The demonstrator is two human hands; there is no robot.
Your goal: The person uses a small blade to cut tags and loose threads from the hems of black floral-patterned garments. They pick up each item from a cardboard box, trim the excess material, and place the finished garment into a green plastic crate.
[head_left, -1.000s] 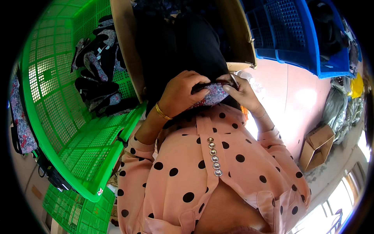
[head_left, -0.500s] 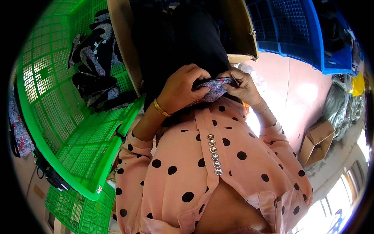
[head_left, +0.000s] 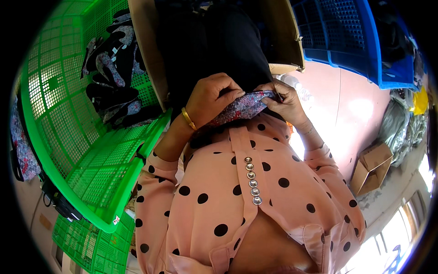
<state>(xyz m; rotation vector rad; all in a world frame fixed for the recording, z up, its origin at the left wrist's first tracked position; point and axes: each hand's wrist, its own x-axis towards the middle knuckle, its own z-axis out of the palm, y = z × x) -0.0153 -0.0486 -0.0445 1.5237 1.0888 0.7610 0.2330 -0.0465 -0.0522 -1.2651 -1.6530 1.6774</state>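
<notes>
Over my lap, both hands grip a floral fabric piece [head_left: 242, 108] in red, blue and grey, with a dark edging along its top. My left hand [head_left: 212, 97], a yellow bangle at its wrist, pinches the upper left part, its thumb lying along the edge. At the right end, my right hand [head_left: 286, 104] has thumb and fingers closed on the piece's corner. Something thin and dark sticks up by the right fingers, too small to make out. Part of the piece's lower left side is lost against dark cloth.
A large green basket [head_left: 86, 180] at left holds several black and floral fabric pieces [head_left: 109, 68]. Ahead, a cardboard box [head_left: 145, 45] surrounds my dark-clothed legs. A blue basket [head_left: 335, 32] stands at far right, with plastic bags [head_left: 396, 121] and a small carton [head_left: 372, 166] nearer.
My left thumb has moved up to the piece's top edge, and more of the floral face shows. My right hand keeps its grip at the right end.
</notes>
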